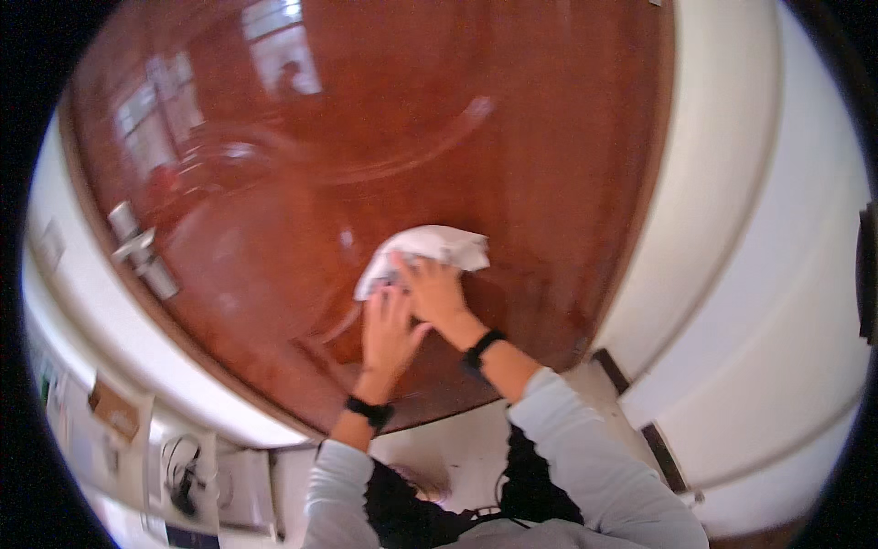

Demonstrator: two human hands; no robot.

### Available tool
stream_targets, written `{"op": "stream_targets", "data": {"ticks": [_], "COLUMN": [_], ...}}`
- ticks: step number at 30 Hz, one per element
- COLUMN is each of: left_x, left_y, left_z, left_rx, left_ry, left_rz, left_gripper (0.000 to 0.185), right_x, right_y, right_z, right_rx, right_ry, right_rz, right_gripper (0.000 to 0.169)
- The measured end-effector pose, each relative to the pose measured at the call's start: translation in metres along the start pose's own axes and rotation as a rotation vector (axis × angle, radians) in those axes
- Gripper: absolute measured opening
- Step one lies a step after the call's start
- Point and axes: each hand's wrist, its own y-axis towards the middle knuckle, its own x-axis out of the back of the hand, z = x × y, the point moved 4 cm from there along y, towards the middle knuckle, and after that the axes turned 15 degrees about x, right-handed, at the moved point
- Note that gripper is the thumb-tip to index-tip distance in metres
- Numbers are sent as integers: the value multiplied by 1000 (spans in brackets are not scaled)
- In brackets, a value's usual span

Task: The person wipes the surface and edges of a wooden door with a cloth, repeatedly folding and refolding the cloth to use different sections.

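Observation:
A white cloth (pixel 432 241) lies pressed against a glossy reddish-brown door panel (pixel 549 171) in front of me. My right hand (pixel 435 291) rests flat on the cloth's lower middle, fingers spread. Just left of it and a little lower, my left hand (pixel 389 329) has its fingertips at the cloth's lower left edge, its thumb beside the right hand. Whether the left fingertips press on cloth or on the panel is hard to tell. Both wrists wear black bands. Curved shiny streaks and window reflections show on the panel.
A metal door handle (pixel 144 250) sticks out at the panel's left edge. Pale wall and frame (pixel 720 171) run along the right. At lower left stand shelves with a brown box (pixel 113 410) and a black cable (pixel 182 473). The pale floor (pixel 446 446) shows below.

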Motion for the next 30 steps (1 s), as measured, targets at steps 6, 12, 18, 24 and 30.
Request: {"op": "stream_targets", "data": {"ticks": [6,12,18,24,30], "left_x": [57,126,77,39,67], "left_y": [31,85,53,52,74], "left_z": [17,23,37,8,-47], "left_rx": [14,128,114,82,-23], "left_ry": [-48,-26,7,25,-39], "left_rz": [-248,-430,-394,-360,-231], "left_gripper": [75,68,70,77,68], "right_x": [40,104,57,61,78], "right_y": [72,157,122,94,67], "right_z": [22,45,50,14,-42], "right_rx": [87,306,209,235,165], "right_ry": [-64,-193,-13,5,-259], "right_rz": [-202,-587,-184,-68,-371], "right_gripper": [62,64,59,57,59]}}
